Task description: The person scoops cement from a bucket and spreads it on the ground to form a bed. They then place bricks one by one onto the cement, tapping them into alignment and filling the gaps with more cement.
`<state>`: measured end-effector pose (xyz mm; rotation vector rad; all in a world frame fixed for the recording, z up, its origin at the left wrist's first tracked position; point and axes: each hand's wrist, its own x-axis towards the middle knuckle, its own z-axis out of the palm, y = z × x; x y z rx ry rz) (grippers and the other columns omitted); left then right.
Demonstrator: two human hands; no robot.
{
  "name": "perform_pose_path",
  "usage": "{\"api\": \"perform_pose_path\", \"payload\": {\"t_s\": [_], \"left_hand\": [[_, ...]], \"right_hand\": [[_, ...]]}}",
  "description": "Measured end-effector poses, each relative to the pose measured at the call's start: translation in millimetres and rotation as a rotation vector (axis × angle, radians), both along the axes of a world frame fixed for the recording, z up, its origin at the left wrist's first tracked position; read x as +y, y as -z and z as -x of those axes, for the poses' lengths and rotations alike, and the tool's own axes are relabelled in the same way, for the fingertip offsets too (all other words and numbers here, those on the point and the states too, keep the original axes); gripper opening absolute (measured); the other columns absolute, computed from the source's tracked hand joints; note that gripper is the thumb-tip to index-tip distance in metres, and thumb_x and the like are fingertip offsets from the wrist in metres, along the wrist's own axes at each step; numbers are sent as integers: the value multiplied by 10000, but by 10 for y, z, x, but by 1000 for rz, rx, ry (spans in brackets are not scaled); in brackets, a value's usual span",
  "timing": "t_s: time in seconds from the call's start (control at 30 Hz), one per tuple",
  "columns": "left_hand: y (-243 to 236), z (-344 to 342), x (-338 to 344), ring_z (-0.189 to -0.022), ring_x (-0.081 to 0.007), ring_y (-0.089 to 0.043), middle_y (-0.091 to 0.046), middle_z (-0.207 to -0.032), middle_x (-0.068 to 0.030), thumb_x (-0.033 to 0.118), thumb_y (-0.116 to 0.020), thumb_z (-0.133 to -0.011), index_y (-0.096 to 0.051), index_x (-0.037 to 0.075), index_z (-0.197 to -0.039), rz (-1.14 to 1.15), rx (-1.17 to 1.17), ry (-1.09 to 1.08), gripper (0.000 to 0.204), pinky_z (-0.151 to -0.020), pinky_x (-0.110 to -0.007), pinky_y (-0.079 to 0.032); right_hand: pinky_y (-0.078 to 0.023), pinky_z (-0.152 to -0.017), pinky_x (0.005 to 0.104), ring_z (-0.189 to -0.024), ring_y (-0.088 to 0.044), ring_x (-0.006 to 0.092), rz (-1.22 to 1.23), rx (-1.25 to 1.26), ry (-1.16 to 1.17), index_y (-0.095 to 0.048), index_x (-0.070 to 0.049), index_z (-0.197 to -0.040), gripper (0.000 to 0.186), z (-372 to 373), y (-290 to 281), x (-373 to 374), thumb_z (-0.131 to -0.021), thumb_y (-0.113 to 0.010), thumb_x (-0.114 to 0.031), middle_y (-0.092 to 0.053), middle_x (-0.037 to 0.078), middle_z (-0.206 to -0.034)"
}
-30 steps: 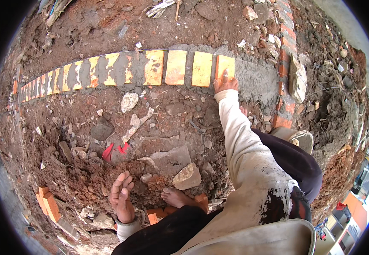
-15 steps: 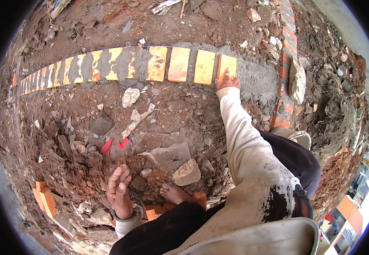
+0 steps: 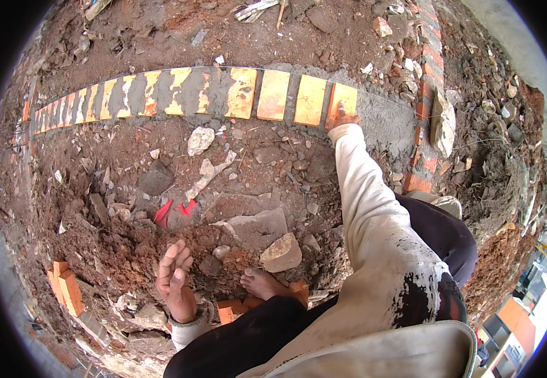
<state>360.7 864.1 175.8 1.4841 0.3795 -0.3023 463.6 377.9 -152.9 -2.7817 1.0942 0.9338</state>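
My right hand (image 3: 344, 118) reaches out to the last brick (image 3: 342, 96) at the right end of a row and grips its near end. That brick lies on a bed of grey mortar (image 3: 383, 120). Left of it in the same row are an orange-yellow brick (image 3: 310, 101), another brick (image 3: 273, 96) and a stained brick (image 3: 242, 92), with gaps between them. Low in the picture my left hand (image 3: 177, 280) is raised over the soil, palm up and fingers apart, holding nothing.
A taut string (image 3: 267, 68) follows the row's far edge. An older brick wall (image 3: 426, 126) with a big stone (image 3: 443, 129) beside it stands at right. Loose bricks (image 3: 67, 290) lie lower left. A pale rock (image 3: 282, 253) is by my bare foot (image 3: 264, 283).
The whole view has shifted slightly. My right hand stays at the near end of the last brick, its fingers drawn in closer. The left hand is still held open.
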Motion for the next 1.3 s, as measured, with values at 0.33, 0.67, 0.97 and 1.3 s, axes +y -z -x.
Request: {"api": "perform_pose_path", "payload": {"t_s": [0.33, 0.67, 0.97, 1.3], "left_hand": [[36, -1, -8, -1202, -271, -563, -545, -1340, -204, 210, -628, -901, -493, -58, -1331, 44, 2, 59, 524, -1011, -374, -446], [71, 44, -146, -1199, -269, -567, -548, -1338, -204, 217, -627, -900, -497, -58, -1328, 23, 18, 73, 526, -1004, -377, -449], [-58, -283, 678, -1204, -238, -550, -574, -1308, -145, 92, -623, -885, -526, -28, -1309, -206, -155, -191, 451, -1003, -356, -445], [-748, -594, 4346, -1352, -353, -387, -404, -1465, -197, 533, -811, -651, -411, 86, -1432, -1813, -146, -279, 985, -1125, -452, -310]], "right_hand": [[-351, -1072, 390, -1295, -418, 410, -27, 26, -85, -225, -337, -1535, 724, 50, 378, -227, -901, -490, -564, -299, 152, -1515], [-392, -1023, 430, -1302, -431, 363, -57, -12, 107, -264, -287, -1524, 799, -10, 41, -320, -853, -561, -603, -369, 181, -1468], [-517, -831, 424, -953, -640, 354, -190, -1029, -222, -571, -4, -1277, 591, -84, -324, -572, -817, -732, -339, -636, 262, -1100], [-406, -526, 298, -568, -508, 105, -776, -1001, -582, -599, -23, -691, 381, -1124, -1733, 491, -926, -663, -316, -600, 38, -630]]}}
